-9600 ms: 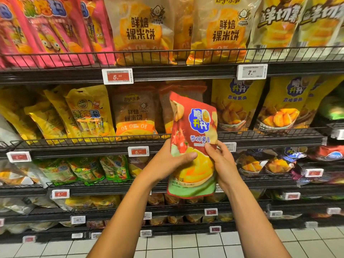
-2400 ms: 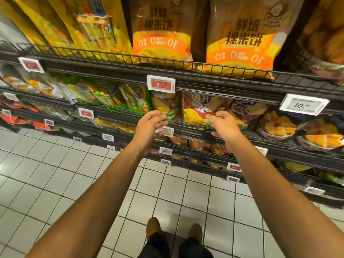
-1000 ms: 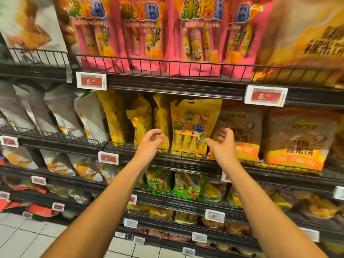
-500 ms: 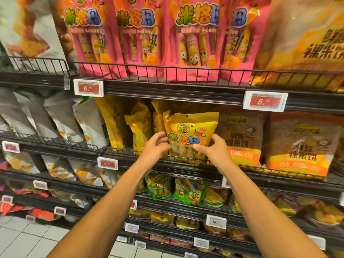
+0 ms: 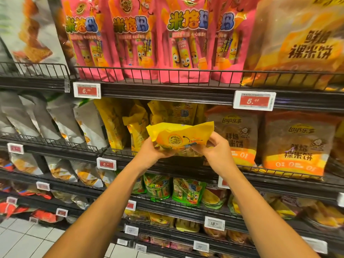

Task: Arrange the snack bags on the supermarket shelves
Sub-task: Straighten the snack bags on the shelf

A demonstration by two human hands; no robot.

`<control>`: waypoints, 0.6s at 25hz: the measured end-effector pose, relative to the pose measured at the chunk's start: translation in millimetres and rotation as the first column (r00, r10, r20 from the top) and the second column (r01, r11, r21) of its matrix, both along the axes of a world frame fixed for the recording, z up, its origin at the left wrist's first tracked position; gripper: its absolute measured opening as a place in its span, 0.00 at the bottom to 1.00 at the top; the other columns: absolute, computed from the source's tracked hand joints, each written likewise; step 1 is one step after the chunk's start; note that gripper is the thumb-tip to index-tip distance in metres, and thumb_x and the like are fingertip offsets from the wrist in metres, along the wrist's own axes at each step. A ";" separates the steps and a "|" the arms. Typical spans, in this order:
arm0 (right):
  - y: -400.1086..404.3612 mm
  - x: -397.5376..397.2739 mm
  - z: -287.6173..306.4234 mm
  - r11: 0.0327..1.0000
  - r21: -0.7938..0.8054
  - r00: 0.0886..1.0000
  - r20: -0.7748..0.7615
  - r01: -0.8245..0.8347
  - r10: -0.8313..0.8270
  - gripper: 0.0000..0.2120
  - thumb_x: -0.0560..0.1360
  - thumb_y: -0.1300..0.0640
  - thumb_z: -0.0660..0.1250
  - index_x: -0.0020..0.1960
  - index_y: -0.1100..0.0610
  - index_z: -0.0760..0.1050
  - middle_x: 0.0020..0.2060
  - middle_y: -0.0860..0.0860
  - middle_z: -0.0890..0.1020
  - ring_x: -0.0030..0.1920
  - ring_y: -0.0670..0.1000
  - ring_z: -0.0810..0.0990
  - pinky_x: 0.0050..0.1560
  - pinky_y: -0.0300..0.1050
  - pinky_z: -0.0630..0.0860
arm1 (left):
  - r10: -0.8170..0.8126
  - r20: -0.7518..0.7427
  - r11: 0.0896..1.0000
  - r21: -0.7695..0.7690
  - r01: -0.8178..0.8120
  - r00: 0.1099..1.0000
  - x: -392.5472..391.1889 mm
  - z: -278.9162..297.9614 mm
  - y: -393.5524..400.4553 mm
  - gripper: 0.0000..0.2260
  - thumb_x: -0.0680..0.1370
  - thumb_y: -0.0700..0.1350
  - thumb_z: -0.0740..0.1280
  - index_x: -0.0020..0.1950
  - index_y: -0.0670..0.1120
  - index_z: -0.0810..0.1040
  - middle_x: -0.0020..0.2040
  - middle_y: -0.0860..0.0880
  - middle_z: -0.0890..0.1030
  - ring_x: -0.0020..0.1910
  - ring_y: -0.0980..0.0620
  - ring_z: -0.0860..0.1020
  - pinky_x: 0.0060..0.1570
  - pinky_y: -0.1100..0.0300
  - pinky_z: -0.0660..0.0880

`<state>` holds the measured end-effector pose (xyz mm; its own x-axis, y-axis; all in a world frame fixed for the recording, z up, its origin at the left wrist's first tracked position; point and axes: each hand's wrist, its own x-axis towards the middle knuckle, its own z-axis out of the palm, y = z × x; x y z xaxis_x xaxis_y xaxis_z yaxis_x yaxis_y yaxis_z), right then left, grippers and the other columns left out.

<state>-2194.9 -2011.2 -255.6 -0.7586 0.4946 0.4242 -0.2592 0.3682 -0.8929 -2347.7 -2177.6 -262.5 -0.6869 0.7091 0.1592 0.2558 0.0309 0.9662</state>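
A yellow snack bag (image 5: 180, 135) is tipped forward, its top toward me, just above the wire rail of the second shelf (image 5: 119, 151). My left hand (image 5: 149, 151) grips its left lower side. My right hand (image 5: 214, 148) grips its right side, fingers curled under the bag. Behind it, more yellow bags (image 5: 137, 125) of the same kind stand in the shelf, some leaning.
Pink snack bags (image 5: 134, 38) fill the top shelf. Brown and orange Lay's bags (image 5: 296, 144) stand to the right, grey-white bags (image 5: 55, 120) to the left, green bags (image 5: 188, 190) below. Price tags (image 5: 254, 100) line the shelf edges. White floor tiles (image 5: 22, 237) show at lower left.
Both hands closed on the front yellow bag, pulled it out over the rail and tipped its top toward me. Earlier a red bag went onto a lower shelf.
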 end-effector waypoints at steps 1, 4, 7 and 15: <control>-1.0 1.2 2.6 1.000 0.005 1.000 -0.012 0.005 -0.005 0.17 0.73 0.60 0.76 0.53 0.38 0.82 0.52 0.41 0.86 0.54 0.43 0.83 0.52 0.38 0.80 | -0.002 -0.016 1.000 -0.004 0.002 1.000 1.1 3.5 -0.5 0.28 0.68 0.39 0.79 0.66 0.47 0.75 0.59 0.51 0.82 0.60 0.52 0.79 0.57 0.51 0.78; -5.1 4.5 6.4 1.000 0.004 1.000 -0.018 0.011 -0.011 0.16 0.73 0.59 0.76 0.54 0.40 0.80 0.52 0.39 0.85 0.55 0.42 0.82 0.55 0.42 0.79 | 0.013 -0.035 0.998 0.062 -0.011 0.999 4.8 10.7 -6.9 0.26 0.68 0.38 0.79 0.64 0.47 0.76 0.58 0.53 0.83 0.59 0.55 0.80 0.57 0.60 0.76; -16.6 8.4 11.9 1.000 -0.016 0.999 -0.039 0.000 0.000 0.14 0.74 0.54 0.75 0.56 0.41 0.78 0.53 0.36 0.84 0.55 0.38 0.81 0.50 0.33 0.78 | 0.024 0.018 0.986 0.166 -0.027 1.000 10.1 16.3 -17.9 0.21 0.69 0.43 0.78 0.59 0.50 0.78 0.54 0.55 0.85 0.54 0.58 0.82 0.47 0.69 0.77; -72.7 0.6 9.7 0.928 -0.333 0.978 0.062 -0.166 0.197 0.31 0.66 0.33 0.74 0.65 0.43 0.72 0.58 0.43 0.84 0.58 0.47 0.84 0.51 0.42 0.82 | -0.060 0.301 0.932 0.359 -0.055 0.952 14.9 24.1 -42.0 0.30 0.67 0.51 0.79 0.63 0.44 0.72 0.53 0.48 0.86 0.52 0.49 0.85 0.45 0.54 0.82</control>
